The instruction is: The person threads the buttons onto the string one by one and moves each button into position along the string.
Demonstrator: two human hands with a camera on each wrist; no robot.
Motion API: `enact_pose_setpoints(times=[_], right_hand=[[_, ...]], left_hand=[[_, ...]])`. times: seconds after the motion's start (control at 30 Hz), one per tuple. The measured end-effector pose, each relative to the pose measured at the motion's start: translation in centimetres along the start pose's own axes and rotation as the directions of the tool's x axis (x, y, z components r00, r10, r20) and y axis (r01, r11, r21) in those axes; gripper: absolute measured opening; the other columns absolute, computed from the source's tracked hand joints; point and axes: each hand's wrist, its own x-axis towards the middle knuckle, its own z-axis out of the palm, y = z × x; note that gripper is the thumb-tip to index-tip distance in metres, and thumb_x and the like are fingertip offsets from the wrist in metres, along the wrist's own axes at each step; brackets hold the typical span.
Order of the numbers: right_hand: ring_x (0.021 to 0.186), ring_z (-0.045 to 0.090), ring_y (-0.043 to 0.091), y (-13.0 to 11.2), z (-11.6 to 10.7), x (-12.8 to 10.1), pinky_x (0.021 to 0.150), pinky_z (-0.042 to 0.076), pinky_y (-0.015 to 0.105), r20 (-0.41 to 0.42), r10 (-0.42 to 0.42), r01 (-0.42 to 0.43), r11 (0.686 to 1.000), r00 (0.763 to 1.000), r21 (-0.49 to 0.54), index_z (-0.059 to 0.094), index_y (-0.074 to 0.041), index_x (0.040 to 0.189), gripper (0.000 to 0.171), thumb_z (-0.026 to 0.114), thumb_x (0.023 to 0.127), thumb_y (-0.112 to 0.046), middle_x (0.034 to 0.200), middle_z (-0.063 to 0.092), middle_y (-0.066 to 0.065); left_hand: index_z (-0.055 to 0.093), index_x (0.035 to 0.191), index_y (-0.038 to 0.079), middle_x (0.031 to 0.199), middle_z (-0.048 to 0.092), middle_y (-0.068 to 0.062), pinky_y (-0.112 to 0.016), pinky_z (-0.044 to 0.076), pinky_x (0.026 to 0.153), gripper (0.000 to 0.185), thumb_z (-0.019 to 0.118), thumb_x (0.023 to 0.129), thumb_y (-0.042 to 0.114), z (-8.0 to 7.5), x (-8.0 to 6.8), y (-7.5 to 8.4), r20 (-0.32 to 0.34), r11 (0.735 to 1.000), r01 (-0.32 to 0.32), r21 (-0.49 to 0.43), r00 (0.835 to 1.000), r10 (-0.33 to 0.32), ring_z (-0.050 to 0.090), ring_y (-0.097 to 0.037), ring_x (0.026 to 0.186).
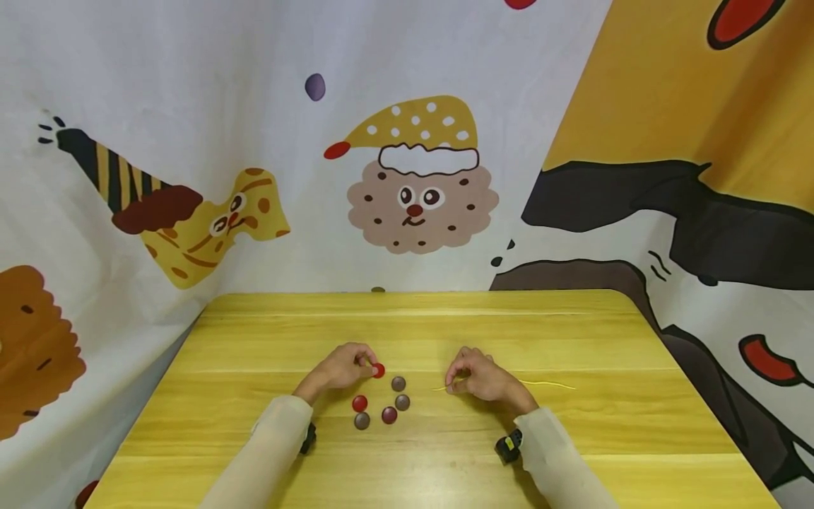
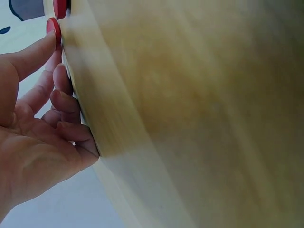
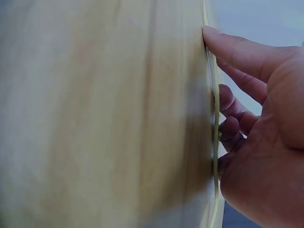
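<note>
My left hand (image 1: 343, 366) pinches a small red disc (image 1: 379, 370) between thumb and index finger, just above or at the tabletop. In the left wrist view that red disc (image 2: 53, 31) stands on edge at the thumb tip, the other fingers curled below. My right hand (image 1: 480, 376) pinches a thin yellow cord (image 1: 548, 384) near its left end, low over the table. The right wrist view has the yellow cord (image 3: 216, 109) running past the thumb and under the curled fingers. Whether the discs have holes cannot be made out.
Near my left hand lie another red disc (image 1: 360, 404), a dark red disc (image 1: 389, 415) and several brown discs (image 1: 403, 402), loosely in a ring. They rest on a wooden table (image 1: 604, 431). A cartoon-printed curtain (image 1: 286, 42) hangs behind it.
</note>
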Motion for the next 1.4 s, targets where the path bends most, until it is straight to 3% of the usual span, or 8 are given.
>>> enact_pose_setpoints(times=[0.23, 0.33, 0.43, 0.63, 0.87, 1.1, 1.4], right_hand=[[0.094, 0.047, 0.018, 0.1, -0.2, 0.0, 0.097, 0.018, 0.06, -0.007, -0.016, 0.017, 1.0, 1.0, 0.019, 0.071, -0.022, 0.079, 0.01, 0.077, 0.086, -0.018, 0.092, 0.055, -0.005], [0.091, 0.049, 0.017, 0.1, -0.3, -0.1, 0.095, 0.03, 0.053, -0.004, -0.029, 0.029, 0.999, 1.0, 0.025, 0.071, -0.02, 0.081, 0.009, 0.076, 0.087, -0.016, 0.091, 0.056, -0.005], [0.087, 0.05, 0.015, -0.1, -0.3, -0.3, 0.084, 0.039, 0.039, 0.002, -0.027, 0.027, 0.999, 1.0, 0.023, 0.07, -0.019, 0.082, 0.008, 0.075, 0.088, -0.016, 0.089, 0.058, -0.005], [0.085, 0.051, 0.014, -0.4, -0.2, -0.4, 0.08, 0.04, 0.032, 0.015, -0.022, 0.021, 0.998, 1.0, 0.051, 0.069, -0.015, 0.086, 0.006, 0.073, 0.09, -0.015, 0.089, 0.06, -0.004], [0.082, 0.056, 0.012, -0.5, -0.2, -0.5, 0.077, 0.045, 0.026, 0.027, -0.044, 0.039, 0.989, 0.999, 0.142, 0.068, -0.007, 0.091, 0.004, 0.07, 0.092, -0.01, 0.089, 0.067, 0.001], [0.078, 0.06, 0.016, -0.5, -0.3, -0.5, 0.071, 0.047, 0.024, -0.027, -0.048, 0.052, 0.98, 0.998, 0.192, 0.068, -0.006, 0.092, 0.008, 0.065, 0.092, 0.001, 0.088, 0.069, 0.006], [0.084, 0.067, 0.021, -0.5, 0.0, -0.5, 0.076, 0.051, 0.024, -0.07, -0.051, 0.066, 0.968, 0.996, 0.241, 0.066, 0.0, 0.097, 0.011, 0.06, 0.093, 0.008, 0.089, 0.071, 0.012]], left_hand=[[0.068, 0.092, 0.011, 0.081, 0.057, -0.003, -0.03, 0.04, 0.065, 0.006, 0.07, 0.092, 0.017, 0.3, 0.1, 0.2, -0.001, 1.0, 0.02, 0.001, 1.0, -0.02, 0.048, -0.016, 0.073], [0.068, 0.092, 0.011, 0.08, 0.057, -0.003, -0.03, 0.04, 0.066, 0.008, 0.071, 0.092, 0.018, 0.4, 0.2, 0.3, 0.0, 1.0, 0.028, -0.004, 1.0, -0.028, 0.048, -0.016, 0.073], [0.067, 0.092, 0.01, 0.079, 0.056, -0.002, -0.029, 0.039, 0.066, 0.009, 0.071, 0.092, 0.018, 0.4, 0.0, 0.5, -0.004, 0.999, 0.033, -0.003, 0.999, -0.033, 0.048, -0.016, 0.073], [0.067, 0.09, 0.011, 0.08, 0.057, -0.002, -0.03, 0.04, 0.067, 0.008, 0.072, 0.091, 0.017, 0.5, 0.2, 0.1, -0.007, 0.998, 0.057, -0.007, 0.998, -0.057, 0.048, -0.016, 0.074], [0.067, 0.089, 0.01, 0.079, 0.057, -0.002, -0.029, 0.04, 0.066, 0.007, 0.071, 0.091, 0.016, 0.3, 0.0, -0.1, -0.005, 0.999, 0.038, -0.022, 0.999, -0.038, 0.048, -0.015, 0.071], [0.068, 0.088, 0.011, 0.079, 0.057, -0.001, -0.03, 0.04, 0.066, 0.008, 0.067, 0.093, 0.018, 0.2, 0.0, -0.4, -0.007, 0.999, 0.021, -0.035, 1.0, -0.021, 0.048, -0.016, 0.07], [0.069, 0.088, 0.012, 0.081, 0.057, 0.0, -0.03, 0.04, 0.068, 0.009, 0.067, 0.093, 0.019, 0.1, 0.0, -0.4, -0.022, 0.999, 0.015, -0.032, 1.0, -0.015, 0.049, -0.016, 0.073]])
